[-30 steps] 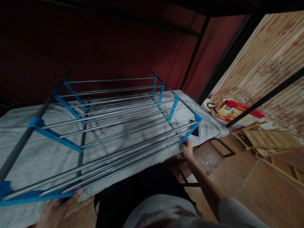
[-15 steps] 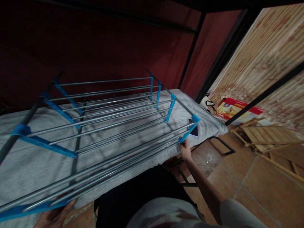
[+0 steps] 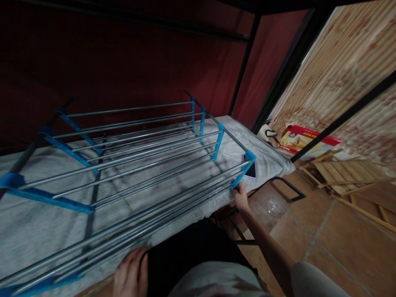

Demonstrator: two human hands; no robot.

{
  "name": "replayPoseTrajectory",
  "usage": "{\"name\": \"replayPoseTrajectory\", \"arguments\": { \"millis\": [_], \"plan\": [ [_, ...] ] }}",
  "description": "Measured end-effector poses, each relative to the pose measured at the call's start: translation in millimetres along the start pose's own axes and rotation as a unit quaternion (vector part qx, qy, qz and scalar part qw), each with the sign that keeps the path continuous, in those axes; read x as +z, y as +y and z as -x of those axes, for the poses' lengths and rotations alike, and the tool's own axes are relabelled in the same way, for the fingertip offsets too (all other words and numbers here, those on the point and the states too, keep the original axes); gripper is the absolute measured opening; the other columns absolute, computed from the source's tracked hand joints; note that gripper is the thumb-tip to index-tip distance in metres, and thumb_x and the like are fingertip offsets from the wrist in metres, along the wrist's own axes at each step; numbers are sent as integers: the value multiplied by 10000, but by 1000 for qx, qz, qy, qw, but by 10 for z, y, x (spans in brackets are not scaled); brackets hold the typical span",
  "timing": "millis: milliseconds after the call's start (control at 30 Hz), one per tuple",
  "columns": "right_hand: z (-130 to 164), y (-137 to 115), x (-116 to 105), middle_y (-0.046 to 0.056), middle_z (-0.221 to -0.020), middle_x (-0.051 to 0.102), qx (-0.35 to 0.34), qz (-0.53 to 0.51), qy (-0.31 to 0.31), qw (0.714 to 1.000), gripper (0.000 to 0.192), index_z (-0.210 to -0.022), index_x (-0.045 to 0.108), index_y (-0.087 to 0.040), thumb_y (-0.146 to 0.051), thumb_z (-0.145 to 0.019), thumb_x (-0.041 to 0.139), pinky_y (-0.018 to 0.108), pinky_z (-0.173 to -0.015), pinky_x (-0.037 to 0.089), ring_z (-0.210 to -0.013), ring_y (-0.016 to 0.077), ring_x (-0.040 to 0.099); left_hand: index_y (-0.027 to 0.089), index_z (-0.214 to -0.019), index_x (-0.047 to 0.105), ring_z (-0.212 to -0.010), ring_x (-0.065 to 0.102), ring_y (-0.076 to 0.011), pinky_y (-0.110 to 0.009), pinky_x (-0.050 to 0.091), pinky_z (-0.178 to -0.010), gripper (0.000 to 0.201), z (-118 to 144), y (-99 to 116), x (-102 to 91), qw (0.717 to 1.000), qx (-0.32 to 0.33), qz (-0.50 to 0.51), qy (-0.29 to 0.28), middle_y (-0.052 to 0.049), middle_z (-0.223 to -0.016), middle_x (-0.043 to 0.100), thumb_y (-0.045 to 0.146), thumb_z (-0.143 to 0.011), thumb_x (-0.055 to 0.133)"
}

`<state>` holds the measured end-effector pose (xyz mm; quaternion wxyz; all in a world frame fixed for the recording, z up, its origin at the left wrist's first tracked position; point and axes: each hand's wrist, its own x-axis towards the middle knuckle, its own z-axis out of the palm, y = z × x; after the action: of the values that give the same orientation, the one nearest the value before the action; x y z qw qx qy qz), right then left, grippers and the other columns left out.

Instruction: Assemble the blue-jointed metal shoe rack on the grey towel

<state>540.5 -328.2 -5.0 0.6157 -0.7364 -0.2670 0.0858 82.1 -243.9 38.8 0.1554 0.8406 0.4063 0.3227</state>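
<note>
Head view of a metal rack (image 3: 130,165) with grey rods and blue plastic end brackets, lying across a grey-covered bed (image 3: 40,218) that fills the left and centre of the frame. The rack's left end runs off the left edge, so its full length is not visible. The right hand (image 3: 240,197), just right of centre, closes its grip on the rack's near right corner below a blue bracket (image 3: 244,169); the fingertips are hidden behind the rods. The left hand (image 3: 131,274), at the bottom edge left of centre, lies against the underside of the nearest rods beside the person's dark clothing; it is cut off by the frame, and whether its grip is closed on a rod or merely resting cannot be made out. A dark phone (image 3: 251,170) lies on the bed beyond the right bracket, partly covered by it. In the right of the frame, a red and yellow box (image 3: 305,142) and a folded wooden frame (image 3: 349,179) rest on the tiled floor (image 3: 340,247). The dark red backdrop (image 3: 123,62) in the upper half shows little detail.
</note>
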Motion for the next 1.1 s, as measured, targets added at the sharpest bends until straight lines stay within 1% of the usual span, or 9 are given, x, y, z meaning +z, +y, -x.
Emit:
{"name": "replayPoseTrajectory", "arguments": {
  "millis": [67, 133, 200, 300, 400, 533, 667, 900, 1100],
  "plan": [
    [-13, -1, -6, 81, -1166, 657, 0, 3, -2, 1000, 532, -1226, 585, -203, -247, -710, 465, 469, -1029, 417, -1083, 246, 575, 365, -1285, 627, -1119, 634, -279, -462, 475, -999, 421, -283, 197, 209, 999, 46, -1, -21, -52, -1203, 694, 273, -887, 528],
    [-28, -4, -9, 87, -1192, 651, 3, 3, -1, 1000, 540, -1232, 585, -199, -246, -704, 478, 470, -1038, 409, -1095, 253, 572, 286, -1306, 624, -1130, 629, -281, -454, 471, -1005, 411, -572, 369, 407, 994, 81, -18, -69, -87, -1238, 679, 258, -921, 483],
    [-42, -9, -10, 89, -1209, 646, 6, -2, 0, 1000, 525, -1217, 594, -197, -251, -705, 489, 483, -1059, 390, -1112, 260, 567, 218, -1316, 620, -1123, 633, -290, -456, 480, -997, 411, -786, 509, 592, 985, 120, -48, -115, -116, -1248, 674, 252, -940, 456],
    [-55, -24, -8, 88, -1212, 647, 9, -11, 1, 1000, 482, -1181, 615, -195, -267, -722, 488, 507, -1094, 349, -1149, 268, 553, 166, -1365, 571, -1140, 627, -274, -439, 494, -997, 432, -936, 658, 828, 974, 146, -92, -145, -134, -1279, 654, 225, -966, 413],
    [-55, -50, -11, 85, -1195, 651, 18, -11, 9, 1000, 456, -1153, 634, -200, -277, -727, 489, 510, -1103, 334, -1161, 272, 542, 174, -1346, 580, -1117, 639, -255, -416, 520, -969, 413, -1000, 742, 968, 970, 139, -106, -169, -126, -1262, 658, 195, -972, 406],
    [-40, -104, -19, 66, -1176, 652, 24, -17, -1, 1000, 451, -1129, 651, -212, -263, -709, 496, 492, -1097, 339, -1142, 267, 543, 216, -1254, 634, -1004, 684, -194, -325, 560, -888, 352, -1098, 763, 978, 970, 117, -36, -212, -75, -1146, 706, 211, -985, 406],
    [-3, -162, -17, 59, -1107, 663, 32, -19, -2, 999, 427, -1086, 674, -209, -254, -707, 483, 474, -1088, 341, -1107, 260, 544, 242, -1228, 646, -1025, 686, -193, -329, 562, -895, 332, -1135, 735, 909, 971, 102, 18, -217, -54, -1128, 716, 277, -993, 415],
    [40, -226, -26, 53, -1039, 674, 45, -15, 2, 999, 418, -1080, 676, -200, -256, -712, 488, 448, -1054, 375, -1033, 245, 552, 251, -1226, 660, -1025, 688, -198, -334, 562, -888, 343, -1110, 698, 925, 972, 94, 23, -214, -57, -1127, 720, 285, -990, 414],
    [15, -254, -59, 54, -1016, 687, 56, -16, -5, 998, 402, -1037, 694, -198, -270, -695, 494, 452, -1049, 384, -1016, 249, 566, 240, -1239, 663, -1016, 693, -203, -340, 557, -900, 352, -1125, 715, 919, 967, 82, 9, -241, -59, -1154, 715, 258, -984, 421]
  ]
}}
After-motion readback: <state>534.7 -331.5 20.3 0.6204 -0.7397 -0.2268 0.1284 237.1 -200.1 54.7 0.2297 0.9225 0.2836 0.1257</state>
